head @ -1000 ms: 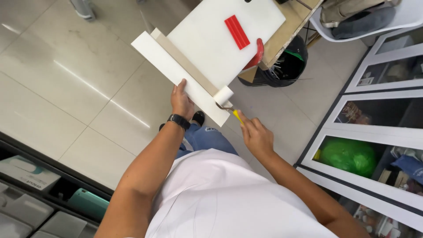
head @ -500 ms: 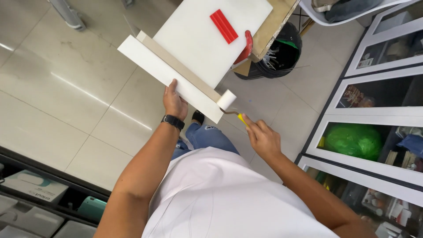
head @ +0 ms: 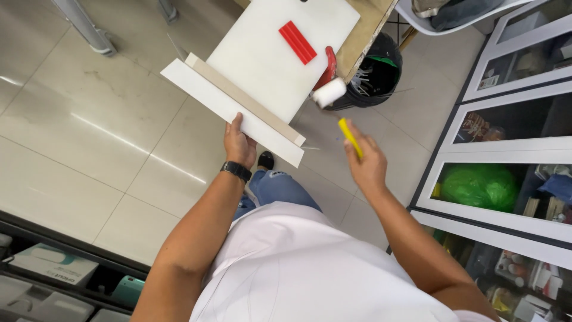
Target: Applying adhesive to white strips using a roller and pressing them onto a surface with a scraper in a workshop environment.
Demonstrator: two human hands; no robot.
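Observation:
My left hand [head: 238, 143], with a black watch at the wrist, holds the near edge of a long white panel [head: 229, 110] that carries a tan strip along it. The panel leans against a white board [head: 274, 56] on which a red flat piece [head: 298, 42] lies. My right hand [head: 366, 164] grips the yellow handle of a small paint roller [head: 329, 92]. Its white roll hangs in the air to the right of the board, clear of the panel.
A black bin [head: 372, 74] with thin sticks in it stands on the tiled floor beyond the roller. White-framed glass cabinets [head: 506, 149] line the right side, one holding a green bag [head: 479, 185]. Shelves with boxes [head: 47, 271] sit at lower left.
The roller has lifted off the end of the white panel and swung right and up, away from it. My left hand keeps its hold on the panel.

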